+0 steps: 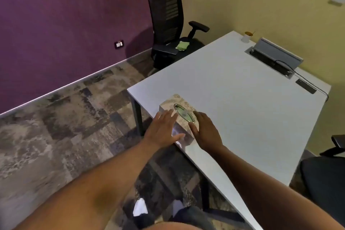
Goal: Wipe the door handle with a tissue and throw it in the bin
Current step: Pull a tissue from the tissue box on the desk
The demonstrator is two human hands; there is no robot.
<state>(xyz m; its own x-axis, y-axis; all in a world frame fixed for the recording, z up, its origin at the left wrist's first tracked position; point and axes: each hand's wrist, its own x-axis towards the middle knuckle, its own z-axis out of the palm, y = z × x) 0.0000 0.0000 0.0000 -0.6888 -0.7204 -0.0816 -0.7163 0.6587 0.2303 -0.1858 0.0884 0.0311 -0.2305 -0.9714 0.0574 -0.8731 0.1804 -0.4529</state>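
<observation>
A beige patterned tissue box (182, 101) stands on the near left corner of a white desk (233, 99). Its oval opening (183, 114) shows a bit of tissue inside. My left hand (162, 129) lies flat with fingers spread against the box's left side. On the box's right side rests my right hand (205, 130), fingers loosely extended. Neither hand holds a tissue. No door handle or bin is in view.
A black office chair (168, 24) with a green cloth (183, 45) on its seat stands by the purple wall. A paper cup (246, 37), an open cable tray (274, 58) and a dark phone (306, 86) sit at the desk's far side. Another black chair (324, 179) is at right.
</observation>
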